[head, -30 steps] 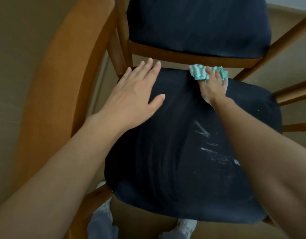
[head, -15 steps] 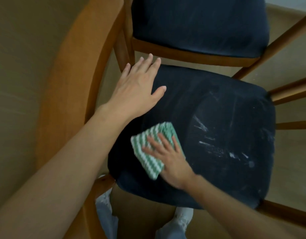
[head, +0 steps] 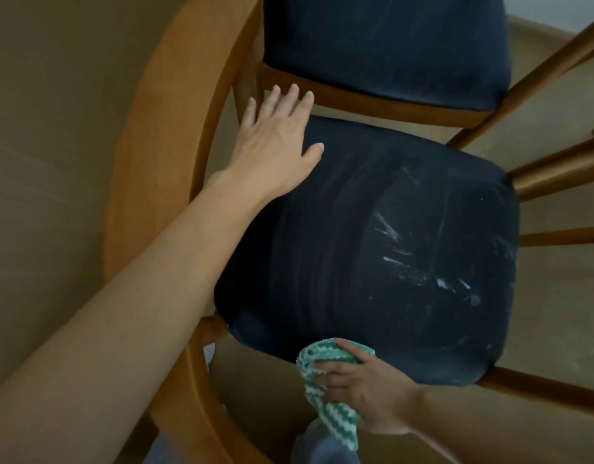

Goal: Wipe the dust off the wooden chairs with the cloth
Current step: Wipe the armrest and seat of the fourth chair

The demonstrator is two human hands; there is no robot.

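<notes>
Head view, looking down on the near chair (head: pixel 540 388): wood frame, dark blue padded seat (head: pixel 339 262), curved wooden backrest (head: pixel 155 169) running down the seat's left side. The left hand (head: pixel 275 149) lies flat, palm down, on the far-left corner of the seat, its fingers straight and close together and the thumb spread out to the right. Its fingertips reach past the seat's far edge, and I cannot tell if they touch anything there. The right hand (head: pixel 366 393) is at the near edge of the seat, left of its middle, with fingers curled round the cloth (head: pixel 337 418). The cloth is green and white striped and bunched up. Its upper part is at the near edge of the seat under the fingers, and the rest hangs down off the edge below the hand. Whitish scratch-like marks (head: pixel 389 229) sit on the right half of the seat, with fainter pale streaks curving across its middle. The second chair (head: pixel 372 105), with the same wood and a dark blue seat, stands just beyond the far edge of the near seat, a narrow gap between them. Its legs and rails angle off toward the right side. Beige floor (head: pixel 557 313) shows around and between the chairs. Grey fabric (head: pixel 322 447) shows at the bottom edge under the right hand, too little to tell what it is.
</notes>
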